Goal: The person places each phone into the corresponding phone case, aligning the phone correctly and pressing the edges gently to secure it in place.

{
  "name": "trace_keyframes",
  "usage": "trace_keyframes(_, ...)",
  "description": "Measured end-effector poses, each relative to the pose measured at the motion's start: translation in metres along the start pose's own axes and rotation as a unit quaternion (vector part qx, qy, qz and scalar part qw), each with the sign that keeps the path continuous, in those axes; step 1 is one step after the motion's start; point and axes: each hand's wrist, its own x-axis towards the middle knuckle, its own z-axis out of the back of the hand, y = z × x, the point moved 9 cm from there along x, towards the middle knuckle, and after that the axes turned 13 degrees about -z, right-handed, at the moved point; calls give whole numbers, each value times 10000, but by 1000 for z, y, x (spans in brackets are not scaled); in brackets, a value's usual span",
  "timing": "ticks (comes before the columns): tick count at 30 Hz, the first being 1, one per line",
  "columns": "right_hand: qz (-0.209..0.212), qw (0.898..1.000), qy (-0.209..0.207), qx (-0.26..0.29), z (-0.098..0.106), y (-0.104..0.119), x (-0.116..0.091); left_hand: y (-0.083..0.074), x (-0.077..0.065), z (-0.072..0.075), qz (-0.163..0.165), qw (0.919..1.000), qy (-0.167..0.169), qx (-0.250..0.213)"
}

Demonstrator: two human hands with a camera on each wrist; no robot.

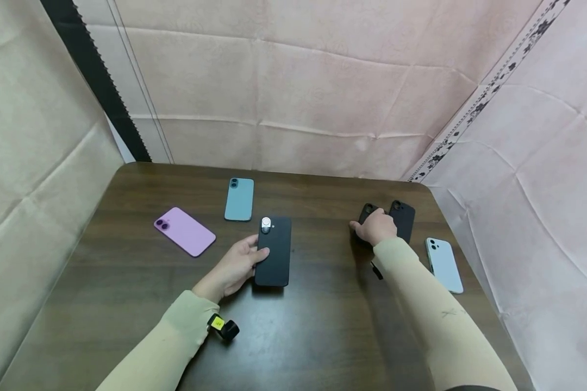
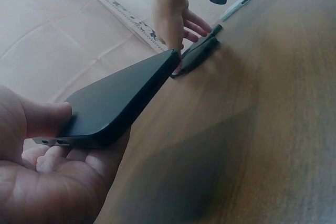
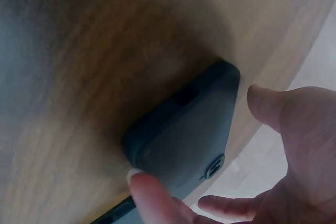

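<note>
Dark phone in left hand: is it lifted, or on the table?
Lifted: the left hand holds the phone above the table, fingers visible underneath.

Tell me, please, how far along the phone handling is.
Done: one dark phone looks clear of the table, its shadow below.
In hand: the left hand grips it; the right hand reaches around another dark phone.
Probably left: the neighbouring dark phone, purple phone, blue phone and pale phone, none gripped.

Head view: above, facing forward-down over the table (image 1: 323, 336). Left-wrist view: close, low, its upper centre sharing the right hand (image 2: 173, 24) with the first. Right-wrist view: close, facing down
</note>
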Motion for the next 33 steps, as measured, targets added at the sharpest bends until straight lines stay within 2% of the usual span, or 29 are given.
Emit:
trace_keyframes(9,-135,9998,-44,133,-8,3,-3,-1,-3,1,-45,10000,-12,-47)
trace_keyframes(16,9,9997,239,29,-13,5,-6,-1,-1,2,-45,9999,-107,-60)
trace_keyframes(22,210,9986,492,-14,-8,8,-12,1,0,2,-4,9999,-157,-38)
trace_keyframes(26,271,9975,646,31,-2,8,-7,1,1,1,3,9999,-142,-18)
trace_keyframes(33,298,9968,625,411,11,4,15,1,0,3,16,9998,-204,-17)
